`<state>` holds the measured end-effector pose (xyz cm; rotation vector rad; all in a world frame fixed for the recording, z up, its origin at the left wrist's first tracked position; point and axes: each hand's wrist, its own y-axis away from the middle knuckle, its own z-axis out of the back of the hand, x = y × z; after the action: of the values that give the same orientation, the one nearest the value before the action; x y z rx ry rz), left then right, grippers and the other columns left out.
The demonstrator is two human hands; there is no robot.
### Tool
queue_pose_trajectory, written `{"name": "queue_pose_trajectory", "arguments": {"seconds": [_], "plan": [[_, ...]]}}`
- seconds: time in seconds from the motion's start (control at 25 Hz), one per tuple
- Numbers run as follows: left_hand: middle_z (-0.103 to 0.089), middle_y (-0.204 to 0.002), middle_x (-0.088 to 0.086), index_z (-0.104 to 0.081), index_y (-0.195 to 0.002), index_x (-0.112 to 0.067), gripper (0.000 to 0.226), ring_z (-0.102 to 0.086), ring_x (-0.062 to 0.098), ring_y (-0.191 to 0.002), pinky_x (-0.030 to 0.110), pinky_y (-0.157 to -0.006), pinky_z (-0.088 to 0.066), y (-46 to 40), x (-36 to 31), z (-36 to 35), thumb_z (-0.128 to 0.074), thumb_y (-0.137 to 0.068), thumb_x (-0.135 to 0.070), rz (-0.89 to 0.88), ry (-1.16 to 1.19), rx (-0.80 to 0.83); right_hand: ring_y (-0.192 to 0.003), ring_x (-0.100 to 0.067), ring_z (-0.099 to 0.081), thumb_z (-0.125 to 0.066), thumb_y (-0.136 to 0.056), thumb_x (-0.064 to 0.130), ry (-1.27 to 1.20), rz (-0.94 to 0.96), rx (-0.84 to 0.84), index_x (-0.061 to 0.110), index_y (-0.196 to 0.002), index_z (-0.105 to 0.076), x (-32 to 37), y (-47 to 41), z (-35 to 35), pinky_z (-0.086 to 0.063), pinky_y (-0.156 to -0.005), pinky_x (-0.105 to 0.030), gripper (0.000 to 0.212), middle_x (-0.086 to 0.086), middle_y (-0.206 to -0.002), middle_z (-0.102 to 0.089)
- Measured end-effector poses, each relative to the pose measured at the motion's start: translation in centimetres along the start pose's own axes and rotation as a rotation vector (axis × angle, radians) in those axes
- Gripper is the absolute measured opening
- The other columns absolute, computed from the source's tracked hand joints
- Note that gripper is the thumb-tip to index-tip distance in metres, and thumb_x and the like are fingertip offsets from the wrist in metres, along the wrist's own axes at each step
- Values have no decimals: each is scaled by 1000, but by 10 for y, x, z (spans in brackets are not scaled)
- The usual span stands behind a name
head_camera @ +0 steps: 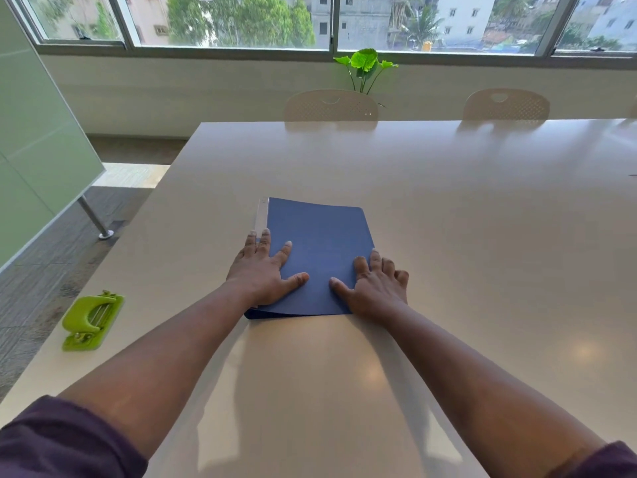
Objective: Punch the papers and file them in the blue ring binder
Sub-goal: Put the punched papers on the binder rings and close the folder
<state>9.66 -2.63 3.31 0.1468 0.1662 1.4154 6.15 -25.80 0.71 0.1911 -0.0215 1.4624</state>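
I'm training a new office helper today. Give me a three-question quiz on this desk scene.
1. True or false: the blue ring binder lies closed.
2. Which side of the binder is the green hole punch on? A) left B) right
3. What do the left hand and right hand rest on?

Key: 1 true; 2 A; 3 the binder's cover, palms down.

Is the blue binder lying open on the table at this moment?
No, the blue binder lies closed, with the left hand and right hand flat on its cover.
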Motion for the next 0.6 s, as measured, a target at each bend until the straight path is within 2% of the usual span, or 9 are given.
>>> {"name": "queue_pose_trajectory", "arguments": {"seconds": [0.2, 0.44, 0.6], "plan": [[19, -169, 5, 4, -159, -44, 98, 19, 31, -155, 48, -125, -1, -2, 2, 0, -19, -78, -94, -2, 7, -6, -154, -32, 0, -14, -85, 85, -9, 14, 68, 37, -160, -7, -1, -1, 0, -13, -115, -54, 90, -2, -171, 0], [14, -170, 3, 3, -159, -45, 91, 15, 28, -156, 49, -124, 3, -2, 2, 5, -17, -82, -90, -10, 9, -33, -157, -29, 9, -13, -93, 77, 33, 92, 70, 33, -162, -2, 7, -5, 15, -1, -122, -55, 83, -3, -172, 7], [14, -170, 0, 3, -159, -45, 83, 16, 26, -156, 48, -124, 5, -3, -2, 8, -13, -88, -84, -48, 24, -61, -157, -27, 9, -10, -94, 74, -10, 121, 44, 33, -162, -1, 14, -9, 24, 1, -123, -53, 80, -3, -172, 5]]}}
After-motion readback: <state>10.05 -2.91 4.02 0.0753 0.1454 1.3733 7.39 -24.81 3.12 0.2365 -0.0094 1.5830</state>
